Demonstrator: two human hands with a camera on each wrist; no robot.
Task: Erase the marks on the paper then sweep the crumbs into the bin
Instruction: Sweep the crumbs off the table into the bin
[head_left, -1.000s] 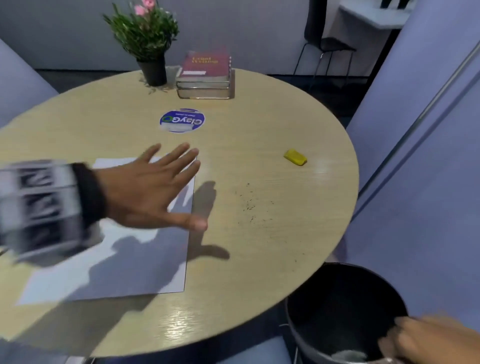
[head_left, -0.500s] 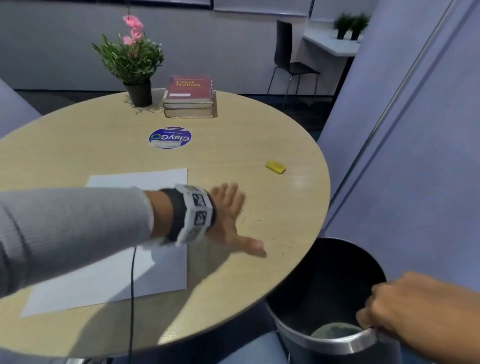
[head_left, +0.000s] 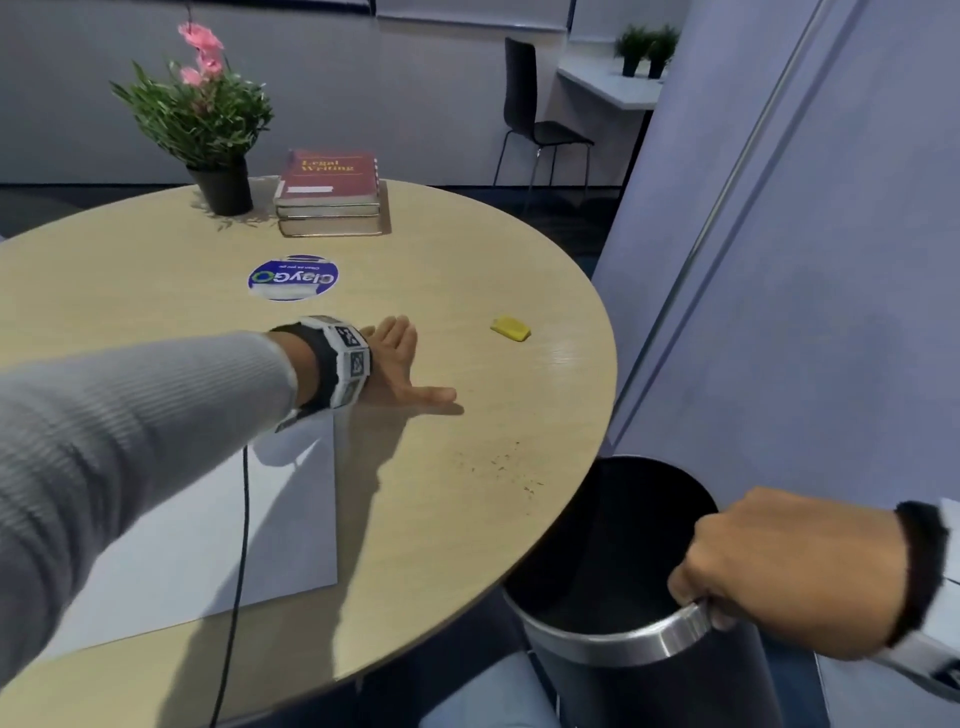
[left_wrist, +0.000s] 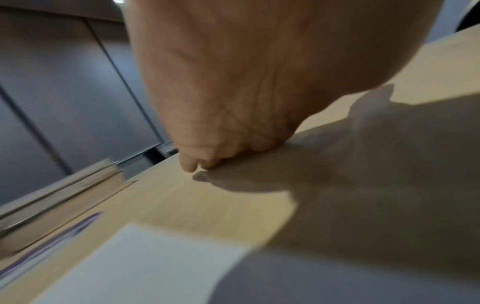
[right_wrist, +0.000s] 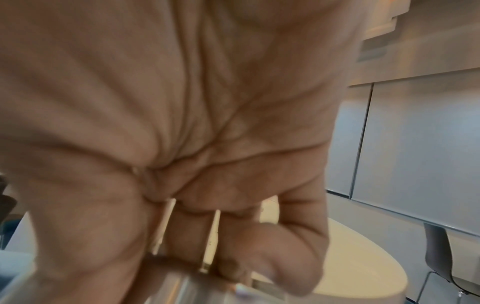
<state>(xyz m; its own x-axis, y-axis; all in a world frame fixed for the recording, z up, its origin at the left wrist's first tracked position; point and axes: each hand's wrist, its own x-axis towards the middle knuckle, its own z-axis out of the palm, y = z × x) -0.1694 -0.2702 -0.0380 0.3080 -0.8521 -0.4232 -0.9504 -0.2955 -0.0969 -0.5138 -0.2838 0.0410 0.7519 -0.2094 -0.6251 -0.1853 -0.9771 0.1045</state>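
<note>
My left hand (head_left: 402, 366) lies flat and open on the round wooden table (head_left: 156, 291), fingers straight, just right of the white paper (head_left: 208, 540). In the left wrist view its edge (left_wrist: 221, 115) touches the tabletop. Dark crumbs (head_left: 501, 462) are scattered to the hand's right, near the table's edge. Below that edge a black bin (head_left: 623, 654) with a metal rim is held up by my right hand (head_left: 769, 566), which grips the rim (right_wrist: 187, 283). A yellow eraser (head_left: 511, 328) lies further back on the table.
A potted plant with pink flowers (head_left: 200, 119) and a stack of books (head_left: 330, 192) stand at the table's far side, with a round blue sticker (head_left: 293, 278) in front of them. Grey partition panels (head_left: 779, 260) rise on the right. A black chair (head_left: 535, 119) stands behind.
My left hand moved right, off the paper onto the bare wood beside the crumbs. The right hand raised the bin up beside the table's edge.
</note>
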